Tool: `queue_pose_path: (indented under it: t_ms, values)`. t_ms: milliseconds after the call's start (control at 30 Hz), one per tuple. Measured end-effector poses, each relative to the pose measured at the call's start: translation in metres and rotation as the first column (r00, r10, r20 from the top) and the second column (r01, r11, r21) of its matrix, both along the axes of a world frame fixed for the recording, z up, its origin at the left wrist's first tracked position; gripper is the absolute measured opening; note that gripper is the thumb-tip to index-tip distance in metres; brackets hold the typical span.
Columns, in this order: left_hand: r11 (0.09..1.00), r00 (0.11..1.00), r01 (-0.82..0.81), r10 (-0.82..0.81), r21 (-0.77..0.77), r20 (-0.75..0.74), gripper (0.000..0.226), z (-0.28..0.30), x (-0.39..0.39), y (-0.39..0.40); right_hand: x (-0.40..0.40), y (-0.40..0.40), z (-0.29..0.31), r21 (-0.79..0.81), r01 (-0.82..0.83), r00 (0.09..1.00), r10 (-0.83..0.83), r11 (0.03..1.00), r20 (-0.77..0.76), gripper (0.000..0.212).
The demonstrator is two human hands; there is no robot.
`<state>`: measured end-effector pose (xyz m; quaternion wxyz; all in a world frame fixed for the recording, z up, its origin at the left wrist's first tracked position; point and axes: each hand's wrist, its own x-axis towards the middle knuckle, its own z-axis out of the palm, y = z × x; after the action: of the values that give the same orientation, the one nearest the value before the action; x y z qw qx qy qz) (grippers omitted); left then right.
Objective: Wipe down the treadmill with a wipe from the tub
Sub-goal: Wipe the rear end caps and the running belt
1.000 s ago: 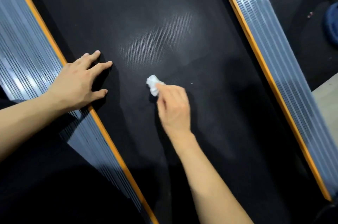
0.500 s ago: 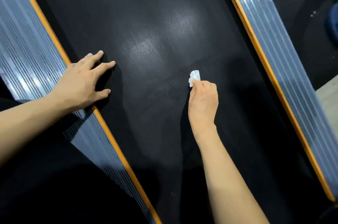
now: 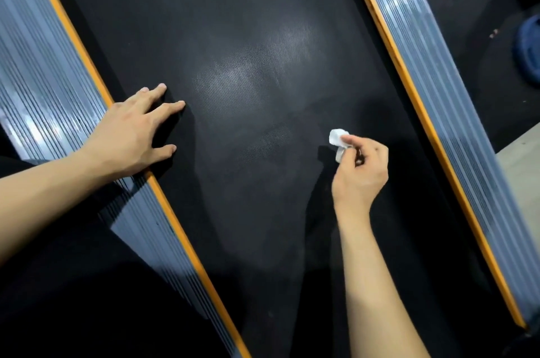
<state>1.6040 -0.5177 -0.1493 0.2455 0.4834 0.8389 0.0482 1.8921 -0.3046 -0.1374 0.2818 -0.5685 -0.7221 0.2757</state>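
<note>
No brand, label or writing can be read anywhere. The small crumpled white wipe [image 3: 337, 140] sits right of centre in the frame, bunched into a wad and pinched between the curled thumb and fingers of the right hand [image 3: 361, 170], above the black textured treadmill belt [image 3: 248, 65]; whether it touches the belt cannot be told. The left hand [image 3: 133, 135], at middle left, lies flat with fingers spread and straight, pressing on the belt's edge across the orange trim strip [image 3: 181, 229] and ribbed grey side rail [image 3: 43, 89]. A pale sheen marks the belt's centre.
</note>
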Motion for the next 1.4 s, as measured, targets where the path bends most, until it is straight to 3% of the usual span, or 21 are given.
queue_pose_path:
  t_ms: [167,267,333,467,533,667,833,967,1133,1200,1300,1400]
  values:
    - [1.000,1.000,-0.003,0.003,-0.011,-0.012,0.089,0.001,0.000,0.000,-0.015,-0.002,-0.025,0.118,-0.223,0.973,0.214,0.968,0.087,0.024]
    - [1.000,1.000,0.004,-0.005,-0.005,-0.019,0.089,0.002,0.001,-0.001,-0.025,-0.024,-0.043,0.060,-0.354,0.929,0.343,0.933,0.138,0.020]
    - [1.000,1.000,0.003,-0.003,-0.001,-0.015,0.089,0.002,0.002,-0.001,-0.025,-0.034,-0.046,0.034,-0.301,0.944,0.293,0.953,0.154,0.020]
    - [1.000,1.000,0.012,-0.012,-0.002,-0.025,0.090,0.001,0.001,-0.001,-0.020,-0.027,-0.044,0.026,-0.169,0.965,0.160,0.985,0.209,0.043]
    - [1.000,1.000,0.010,-0.010,-0.005,-0.027,0.090,0.001,0.001,0.000,-0.016,-0.021,-0.044,0.021,-0.130,0.952,0.119,0.991,0.283,0.036]
    - [1.000,1.000,0.004,-0.004,-0.006,-0.024,0.090,0.001,0.001,0.000,-0.008,-0.027,-0.053,0.216,-0.068,0.916,-0.025,0.974,0.400,0.026]
    - [1.000,0.999,0.007,-0.007,-0.003,-0.035,0.090,0.001,0.002,0.001,-0.007,0.003,-0.037,0.214,-0.160,0.962,0.104,0.964,0.252,0.027]
    - [1.000,0.999,0.004,-0.004,0.000,-0.040,0.090,0.000,0.002,0.001,-0.029,0.084,-0.013,0.261,-0.090,0.990,0.057,0.961,0.132,0.032]
    - [1.000,0.999,-0.003,0.003,0.001,-0.042,0.089,0.000,0.002,0.001,-0.038,0.147,-0.047,0.162,-0.288,0.878,0.193,0.944,0.438,0.020]
    - [1.000,0.999,-0.009,0.010,0.011,-0.031,0.089,-0.001,0.002,0.000,-0.038,0.149,-0.056,0.160,-0.286,0.861,0.180,0.945,0.476,0.024]
    - [1.000,0.999,-0.007,0.007,0.008,-0.032,0.089,-0.004,0.002,0.000,-0.047,0.131,-0.054,0.230,-0.273,0.903,0.167,0.934,0.395,0.020]
    - [1.000,0.999,-0.010,0.011,0.020,-0.038,0.089,-0.004,0.002,-0.001,-0.073,0.064,-0.054,0.324,-0.485,0.873,0.424,0.812,0.242,0.028]
